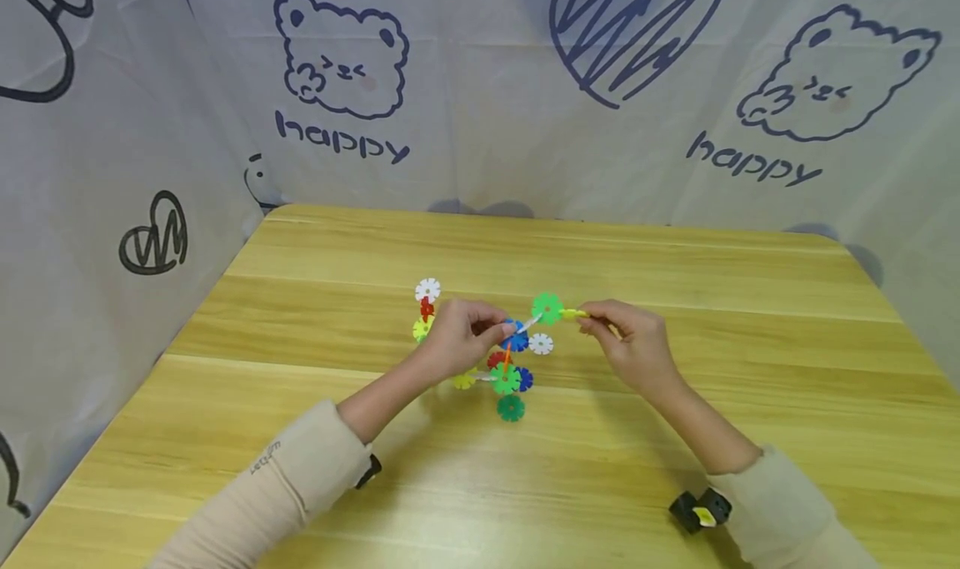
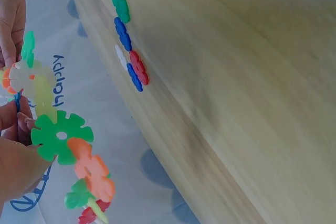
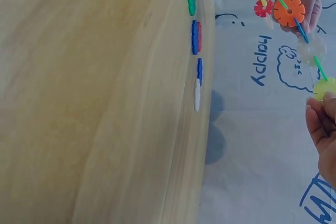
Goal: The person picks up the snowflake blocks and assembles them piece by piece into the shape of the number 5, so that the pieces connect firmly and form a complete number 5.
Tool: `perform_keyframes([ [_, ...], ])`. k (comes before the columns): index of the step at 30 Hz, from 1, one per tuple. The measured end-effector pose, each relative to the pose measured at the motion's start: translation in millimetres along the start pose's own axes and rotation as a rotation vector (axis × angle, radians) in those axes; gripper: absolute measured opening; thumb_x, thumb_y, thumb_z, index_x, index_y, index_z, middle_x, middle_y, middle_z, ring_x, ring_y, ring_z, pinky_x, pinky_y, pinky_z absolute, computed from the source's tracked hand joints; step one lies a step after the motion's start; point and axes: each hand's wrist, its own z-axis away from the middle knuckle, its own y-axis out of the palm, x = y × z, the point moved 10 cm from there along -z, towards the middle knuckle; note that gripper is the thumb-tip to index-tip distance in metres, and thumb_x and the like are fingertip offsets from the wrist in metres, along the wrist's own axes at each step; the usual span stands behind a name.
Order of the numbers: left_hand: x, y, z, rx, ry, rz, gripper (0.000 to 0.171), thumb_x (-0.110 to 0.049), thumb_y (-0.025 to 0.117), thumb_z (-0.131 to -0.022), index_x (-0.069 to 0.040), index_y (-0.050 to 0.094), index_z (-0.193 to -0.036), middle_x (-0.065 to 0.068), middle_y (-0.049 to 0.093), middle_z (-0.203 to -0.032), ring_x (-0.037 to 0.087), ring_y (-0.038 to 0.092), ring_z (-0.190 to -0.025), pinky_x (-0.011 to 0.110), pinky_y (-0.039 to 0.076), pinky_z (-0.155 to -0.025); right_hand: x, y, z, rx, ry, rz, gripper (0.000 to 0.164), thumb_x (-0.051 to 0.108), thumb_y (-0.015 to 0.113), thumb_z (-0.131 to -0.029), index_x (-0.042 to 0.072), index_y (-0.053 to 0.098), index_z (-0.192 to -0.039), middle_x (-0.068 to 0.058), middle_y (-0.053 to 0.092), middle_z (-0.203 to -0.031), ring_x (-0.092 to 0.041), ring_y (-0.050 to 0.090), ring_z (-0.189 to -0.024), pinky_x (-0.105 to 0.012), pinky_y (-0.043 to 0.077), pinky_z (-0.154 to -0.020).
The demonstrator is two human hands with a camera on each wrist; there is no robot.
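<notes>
A chain of slotted plastic snowflake discs is held above the table between both hands. The left hand (image 1: 463,340) pinches a blue disc (image 3: 302,31) partway along it. At the other end, the right hand (image 1: 633,346) pinches a yellow disc (image 3: 324,88) between thumb and fingertips. Between the hands are a clear disc (image 3: 312,50) and a light green disc (image 1: 547,308). An orange disc (image 3: 289,11) joins the blue one. From there the chain runs to a green disc (image 2: 62,137) and on to a white disc (image 1: 427,289) left of the left hand, which partly hides it.
Loose discs lie on the wooden table (image 1: 480,502): a dark green disc (image 1: 511,408), a red disc (image 2: 139,67), a white disc (image 1: 541,344) and blue discs (image 2: 122,34). A printed cloth (image 1: 495,152) hangs behind the table's far edge.
</notes>
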Motion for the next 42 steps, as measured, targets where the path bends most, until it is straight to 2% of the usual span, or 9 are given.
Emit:
perform_keyframes([
  [10,-4.3,4.3,2.1,-0.021,0.064,-0.001,0.015,-0.006,0.061,-0.088,0.005,0.071,-0.090,0.016,0.067,-0.076,0.008,0.045,-0.054,0.015,0.037,-0.048,5,-3,2,0.001,-0.059,0.071,0.019,-0.016,0.072,-0.065,-0.005,0.067,-0.080,-0.012,0.069,-0.071,-0.019,0.063,-0.061,-0.010,0.049,-0.061],
  [22,-3.8,5.5,3.4,-0.036,0.063,0.003,0.015,-0.005,0.061,-0.088,0.005,0.071,-0.091,0.017,0.067,-0.079,0.008,0.046,-0.057,0.015,0.039,-0.051,3,0,4,0.023,-0.090,0.093,0.020,-0.017,0.072,-0.065,-0.005,0.068,-0.079,-0.012,0.069,-0.071,-0.021,0.066,-0.063,-0.014,0.051,-0.062],
  [29,-9.0,11.5,3.7,-0.019,0.100,-0.008,0.015,-0.005,0.061,-0.088,0.007,0.070,-0.090,0.021,0.067,-0.080,0.008,0.046,-0.055,0.015,0.039,-0.050,-1,3,7,0.032,-0.069,0.076,0.018,-0.018,0.071,-0.067,-0.004,0.067,-0.079,-0.011,0.069,-0.070,-0.018,0.064,-0.061,-0.012,0.049,-0.060],
  [32,-8.7,11.6,3.6,-0.025,0.083,-0.024,0.015,-0.006,0.061,-0.088,0.006,0.071,-0.090,0.019,0.068,-0.079,0.007,0.047,-0.054,0.014,0.040,-0.049,-4,2,9,0.022,-0.037,0.055,0.018,-0.018,0.071,-0.067,-0.004,0.067,-0.079,-0.011,0.068,-0.070,-0.017,0.063,-0.061,-0.009,0.048,-0.060],
  [38,-2.4,8.4,1.3,-0.027,-0.006,0.017,0.015,-0.010,0.062,-0.089,0.003,0.071,-0.089,0.018,0.067,-0.073,0.007,0.046,-0.052,0.016,0.037,-0.046,-3,-3,6,-0.023,-0.016,0.038,0.019,-0.019,0.070,-0.067,-0.005,0.067,-0.079,-0.013,0.068,-0.070,-0.016,0.063,-0.063,-0.006,0.048,-0.066],
  [42,-3.2,7.9,0.0,-0.019,-0.002,0.050,0.015,-0.010,0.062,-0.089,0.003,0.069,-0.085,0.019,0.066,-0.072,0.008,0.047,-0.051,0.017,0.037,-0.046,2,-8,0,-0.063,-0.030,0.021,0.021,-0.021,0.071,-0.064,-0.006,0.067,-0.079,-0.014,0.068,-0.071,-0.017,0.064,-0.064,-0.006,0.048,-0.071],
])
